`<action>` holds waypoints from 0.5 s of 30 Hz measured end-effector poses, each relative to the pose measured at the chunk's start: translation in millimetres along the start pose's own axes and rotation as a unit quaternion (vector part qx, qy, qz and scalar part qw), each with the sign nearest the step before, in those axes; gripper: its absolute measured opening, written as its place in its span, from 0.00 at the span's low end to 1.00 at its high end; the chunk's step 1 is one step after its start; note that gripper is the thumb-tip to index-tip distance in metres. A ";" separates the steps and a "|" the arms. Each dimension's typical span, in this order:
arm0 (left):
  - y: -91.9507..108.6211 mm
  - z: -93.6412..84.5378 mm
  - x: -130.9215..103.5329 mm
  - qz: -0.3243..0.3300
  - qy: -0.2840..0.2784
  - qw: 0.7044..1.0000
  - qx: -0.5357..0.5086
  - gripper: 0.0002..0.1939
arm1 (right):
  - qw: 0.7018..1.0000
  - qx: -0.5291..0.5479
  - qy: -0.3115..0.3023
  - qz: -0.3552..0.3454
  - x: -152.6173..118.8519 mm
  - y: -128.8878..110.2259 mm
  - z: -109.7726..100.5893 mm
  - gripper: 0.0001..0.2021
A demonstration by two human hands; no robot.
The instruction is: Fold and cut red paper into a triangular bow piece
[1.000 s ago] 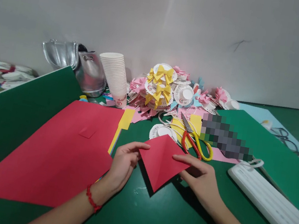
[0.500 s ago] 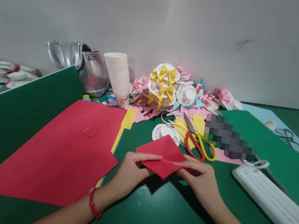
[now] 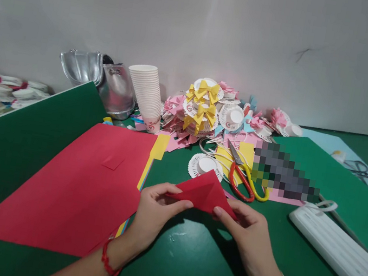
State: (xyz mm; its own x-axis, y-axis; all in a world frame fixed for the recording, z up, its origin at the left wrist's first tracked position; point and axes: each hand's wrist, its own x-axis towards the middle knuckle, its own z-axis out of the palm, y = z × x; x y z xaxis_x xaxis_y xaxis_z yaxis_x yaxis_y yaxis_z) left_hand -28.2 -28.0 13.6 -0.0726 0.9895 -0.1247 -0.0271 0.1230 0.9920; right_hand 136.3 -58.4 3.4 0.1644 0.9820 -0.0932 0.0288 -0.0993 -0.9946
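A small red sheet of paper [image 3: 208, 191], folded into a triangle with its point away from me, is held between both hands above the green table. My left hand [image 3: 158, 209] pinches its left corner between thumb and fingers. At the right corner, my right hand [image 3: 249, 229] grips it the same way, thumb on the near face. Just beyond the paper lie a white lace-edged paper piece with a small cup base [image 3: 206, 165] and scissors [image 3: 247, 181] with red and yellow handles. A large red paper sheet [image 3: 66, 189] lies to the left.
Behind stand stacked paper cups [image 3: 145, 96], a silver bag [image 3: 116, 91] and a pile of paper decorations with yellow bows [image 3: 207, 95]. A white power strip [image 3: 337, 253] lies on the right. An upright green board [image 3: 49, 120] rises at the left.
The red paper was spread as a creased diamond; now it is folded into a triangle. Both thumbs have come up onto its near face.
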 end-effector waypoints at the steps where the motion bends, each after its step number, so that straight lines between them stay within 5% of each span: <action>1: 1.1 -0.4 0.0 0.006 -0.001 1.000 0.008 0.10 | 1.000 -0.006 0.005 -0.004 -0.1 0.8 0.5 0.10; 8: 1.2 0.2 -5.4 0.092 0.001 0.994 0.052 0.13 | 0.997 0.047 -0.062 -0.019 0.5 -0.7 4.3 0.18; 11: -1.1 1.2 -9.9 0.061 -0.049 0.997 0.020 0.17 | 0.998 0.031 -0.050 -0.018 2.5 -6.4 1.4 0.19; 15: -0.2 3.3 -15.4 0.015 -0.071 0.997 -0.020 0.24 | 1.000 0.021 0.001 -0.020 2.6 -12.6 -1.1 0.09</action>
State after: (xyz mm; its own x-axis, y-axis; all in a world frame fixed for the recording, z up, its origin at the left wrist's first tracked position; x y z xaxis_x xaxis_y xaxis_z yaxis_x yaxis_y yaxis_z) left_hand -23.7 -43.0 15.5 0.0685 0.9938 -0.0880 -0.0666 0.0925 0.9935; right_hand 137.5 -54.8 15.7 0.1663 0.9846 -0.0541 -0.0052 -0.0540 -0.9985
